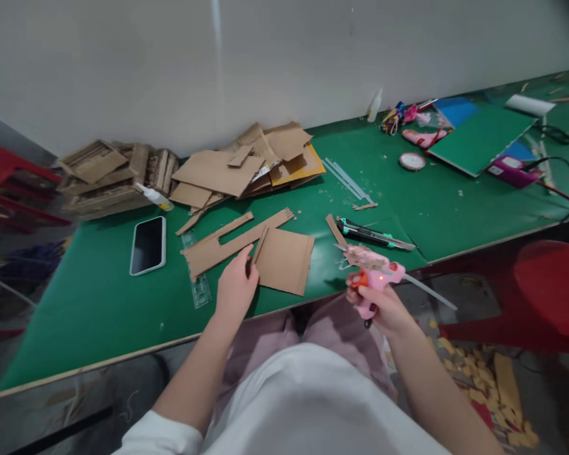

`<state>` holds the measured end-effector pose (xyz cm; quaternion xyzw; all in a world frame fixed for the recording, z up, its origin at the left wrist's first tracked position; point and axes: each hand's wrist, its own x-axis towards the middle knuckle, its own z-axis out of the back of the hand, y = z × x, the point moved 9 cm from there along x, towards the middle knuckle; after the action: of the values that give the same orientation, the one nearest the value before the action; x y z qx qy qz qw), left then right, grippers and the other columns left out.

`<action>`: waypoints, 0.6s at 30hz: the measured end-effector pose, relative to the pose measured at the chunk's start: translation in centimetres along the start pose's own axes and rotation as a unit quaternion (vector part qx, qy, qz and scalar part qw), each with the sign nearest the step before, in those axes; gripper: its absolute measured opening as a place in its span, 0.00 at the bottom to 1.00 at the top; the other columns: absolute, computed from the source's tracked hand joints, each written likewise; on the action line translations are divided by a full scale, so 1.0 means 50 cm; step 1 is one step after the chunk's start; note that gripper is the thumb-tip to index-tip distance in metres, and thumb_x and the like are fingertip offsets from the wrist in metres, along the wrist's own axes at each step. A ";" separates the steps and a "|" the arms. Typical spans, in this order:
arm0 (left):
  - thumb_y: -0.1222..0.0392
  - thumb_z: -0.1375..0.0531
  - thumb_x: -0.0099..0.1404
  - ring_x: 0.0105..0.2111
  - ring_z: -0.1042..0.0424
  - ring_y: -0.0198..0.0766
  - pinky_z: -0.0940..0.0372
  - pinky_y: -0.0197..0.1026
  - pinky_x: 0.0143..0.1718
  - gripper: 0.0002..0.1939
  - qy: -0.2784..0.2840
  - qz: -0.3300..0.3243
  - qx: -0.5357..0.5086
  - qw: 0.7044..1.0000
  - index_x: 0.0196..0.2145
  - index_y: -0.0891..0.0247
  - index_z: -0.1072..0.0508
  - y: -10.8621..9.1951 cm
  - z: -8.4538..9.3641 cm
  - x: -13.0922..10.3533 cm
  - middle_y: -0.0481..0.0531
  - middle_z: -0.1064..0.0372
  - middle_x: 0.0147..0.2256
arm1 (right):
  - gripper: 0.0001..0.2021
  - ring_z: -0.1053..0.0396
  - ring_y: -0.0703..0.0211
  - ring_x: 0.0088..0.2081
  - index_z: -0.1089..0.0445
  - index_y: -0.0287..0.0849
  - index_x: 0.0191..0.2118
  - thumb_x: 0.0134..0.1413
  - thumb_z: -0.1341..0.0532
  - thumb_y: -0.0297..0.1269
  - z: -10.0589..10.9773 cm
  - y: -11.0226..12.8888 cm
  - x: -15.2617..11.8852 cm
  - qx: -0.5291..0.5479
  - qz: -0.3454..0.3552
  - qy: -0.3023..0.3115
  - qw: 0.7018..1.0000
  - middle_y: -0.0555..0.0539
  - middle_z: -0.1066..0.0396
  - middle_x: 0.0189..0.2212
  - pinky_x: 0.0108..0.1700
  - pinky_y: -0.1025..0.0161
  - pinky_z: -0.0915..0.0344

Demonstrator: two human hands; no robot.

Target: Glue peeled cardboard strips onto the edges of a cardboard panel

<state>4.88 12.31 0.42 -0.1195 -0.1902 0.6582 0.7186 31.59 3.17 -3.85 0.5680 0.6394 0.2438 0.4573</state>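
My right hand [382, 303] grips a pink hot glue gun [382, 276] above the table's front edge. Its small light glows, its nozzle points left, and a clear glue stick [431, 292] juts from its back. With my left hand [237, 281] I pinch a narrow cardboard strip [260, 245] at the left edge of a square cardboard piece [287, 260]. The fingertips are partly hidden. Beyond that hand lies a notched cardboard piece [237, 246], over a clear ruler [200, 292]. A utility knife [374, 234] and a small cardboard strip [336, 230] rest near the nozzle.
A phone [148, 245] and a glue bottle [155, 197] lie on the left, near stacked cardboard [104, 174]. Several cardboard sheets [222, 170] are piled at the back. Glue sticks [347, 179], a tape roll [412, 162] and a green board [481, 139] lie to the right.
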 end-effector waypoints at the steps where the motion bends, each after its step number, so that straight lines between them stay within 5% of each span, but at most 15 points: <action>1: 0.61 0.49 0.59 0.40 0.32 0.43 0.37 0.43 0.41 0.24 0.006 0.007 -0.007 1.000 0.54 0.61 0.40 0.002 0.001 -0.004 0.54 0.32 0.42 | 0.11 0.34 0.65 0.27 0.32 0.42 0.30 0.36 0.34 0.36 -0.015 -0.016 0.004 -0.001 -0.011 -0.006 1.000 0.48 0.31 0.35 0.31 0.62 0.36; 5: 0.57 0.47 0.59 0.41 0.33 0.46 0.38 0.45 0.41 0.26 0.044 0.032 -0.043 0.998 0.55 0.60 0.42 0.002 -0.007 -0.004 0.56 0.32 0.43 | 0.15 0.32 0.54 0.43 0.30 0.42 0.34 0.34 0.33 0.34 -0.066 -0.054 0.028 -0.007 -0.036 -0.018 0.999 0.46 0.30 0.41 0.44 0.58 0.35; 9: 0.55 0.44 0.57 0.36 0.31 0.41 0.37 0.43 0.38 0.26 0.058 0.081 -0.124 0.987 0.54 0.58 0.40 0.021 -0.019 0.011 0.53 0.32 0.40 | 0.16 0.31 0.55 0.38 0.30 0.42 0.35 0.33 0.33 0.35 -0.085 -0.062 0.039 -0.046 -0.041 -0.038 0.997 0.47 0.28 0.37 0.31 0.63 0.34; 12: 0.54 0.41 0.53 0.33 0.31 0.38 0.36 0.42 0.37 0.29 0.082 0.114 -0.200 0.970 0.53 0.60 0.39 0.041 -0.037 0.024 0.53 0.33 0.39 | 0.17 0.32 0.60 0.30 0.30 0.43 0.36 0.33 0.34 0.35 -0.091 -0.062 0.035 -0.065 -0.045 -0.042 0.996 0.47 0.28 0.35 0.19 0.70 0.42; 15: 0.53 0.39 0.51 0.39 0.32 0.41 0.36 0.43 0.41 0.29 0.124 0.138 -0.300 0.936 0.50 0.65 0.36 0.050 -0.061 0.024 0.55 0.33 0.42 | 0.19 0.34 0.64 0.26 0.30 0.43 0.39 0.34 0.35 0.36 -0.094 -0.054 0.022 -0.090 -0.038 -0.036 0.995 0.46 0.28 0.35 0.16 0.71 0.48; 18: 0.52 0.39 0.52 0.41 0.31 0.43 0.35 0.43 0.41 0.26 0.167 0.172 -0.416 0.877 0.47 0.66 0.35 0.043 -0.083 0.004 0.57 0.33 0.44 | 0.21 0.32 0.62 0.29 0.31 0.42 0.42 0.35 0.35 0.38 -0.098 -0.045 0.007 -0.121 -0.039 -0.029 0.991 0.46 0.28 0.37 0.18 0.70 0.45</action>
<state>4.73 13.07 -4.20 -0.5465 -0.3006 0.6015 0.4991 26.28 4.00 -3.58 0.4898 0.6131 0.2848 0.5505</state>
